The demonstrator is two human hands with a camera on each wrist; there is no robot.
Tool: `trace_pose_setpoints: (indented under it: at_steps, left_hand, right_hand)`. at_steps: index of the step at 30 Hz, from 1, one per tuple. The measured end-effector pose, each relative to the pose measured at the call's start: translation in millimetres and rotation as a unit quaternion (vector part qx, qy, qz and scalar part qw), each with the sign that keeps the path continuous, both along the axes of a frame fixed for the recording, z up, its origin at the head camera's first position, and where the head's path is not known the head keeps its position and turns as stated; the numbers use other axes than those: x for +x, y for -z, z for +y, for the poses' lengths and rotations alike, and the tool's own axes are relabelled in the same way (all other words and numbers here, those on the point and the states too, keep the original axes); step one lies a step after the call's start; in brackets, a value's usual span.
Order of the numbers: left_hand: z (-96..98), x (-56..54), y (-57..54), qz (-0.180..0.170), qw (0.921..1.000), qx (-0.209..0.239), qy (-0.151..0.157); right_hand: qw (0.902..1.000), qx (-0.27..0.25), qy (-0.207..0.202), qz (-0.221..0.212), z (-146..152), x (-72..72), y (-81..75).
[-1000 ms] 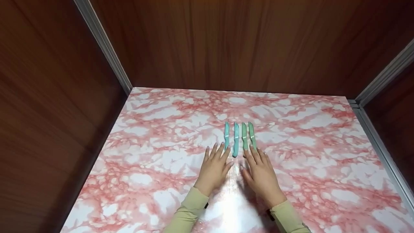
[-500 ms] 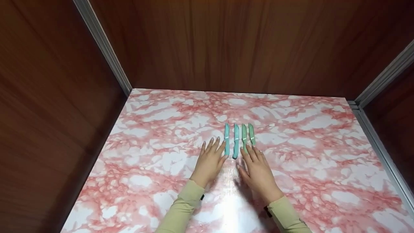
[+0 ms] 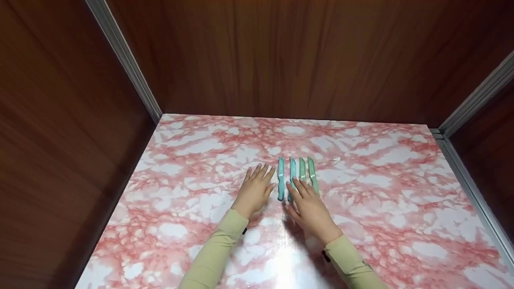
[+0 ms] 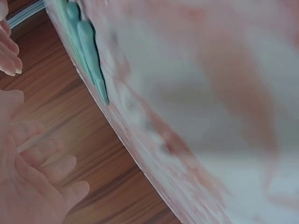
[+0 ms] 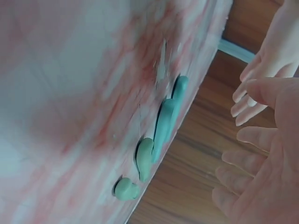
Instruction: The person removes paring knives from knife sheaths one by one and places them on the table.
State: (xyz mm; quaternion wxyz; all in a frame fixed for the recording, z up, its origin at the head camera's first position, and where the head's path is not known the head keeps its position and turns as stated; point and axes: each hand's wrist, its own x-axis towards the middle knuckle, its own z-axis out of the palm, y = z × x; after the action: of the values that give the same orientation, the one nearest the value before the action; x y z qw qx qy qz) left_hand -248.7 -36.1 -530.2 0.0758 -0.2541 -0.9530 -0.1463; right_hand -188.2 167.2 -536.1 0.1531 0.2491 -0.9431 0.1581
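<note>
Two turquoise knives and two green knives lie side by side on the table, blades pointing away. My left hand [image 3: 253,192] hovers just left of the outer turquoise knife [image 3: 281,176], fingers spread and holding nothing. From the head view, my right hand [image 3: 311,210] covers part of the handles of the inner turquoise knife [image 3: 292,166] and the inner green knife [image 3: 302,168]. Beside them lies the outer green knife [image 3: 312,170]. In the right wrist view, the right hand's loosely extended fingers [image 5: 243,161] are raised above the table, apart from the turquoise handles [image 5: 164,123].
The table [image 3: 180,228] has a pink and white marbled top. Dark wood panels [image 3: 257,56] rise behind it and at both sides, with metal strips [image 3: 128,60] at the corners. Light glares off the tabletop near the front.
Both hands have shifted left. The left hand has moved off the outer turquoise knife, and the right hand now overlaps the inner turquoise handle. The knives keep their row; the head view has tilted slightly.
</note>
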Motion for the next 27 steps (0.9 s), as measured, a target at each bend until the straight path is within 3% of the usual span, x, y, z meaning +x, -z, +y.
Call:
trace_pose_setpoints:
  at_steps: [11,27]
  left_hand:
    - [0.5,-30.7,4.3,-0.011,0.9996,-0.006,0.026]
    - [14.9,-57.0,9.1,-0.025,0.9955,-0.062,0.067]
  right_hand:
    - [0.9996,0.016,-0.017,-0.016,-10,-11.1,7.0]
    - [0.9951,0.07,-0.032,-0.063,-23,-27.7,14.0]
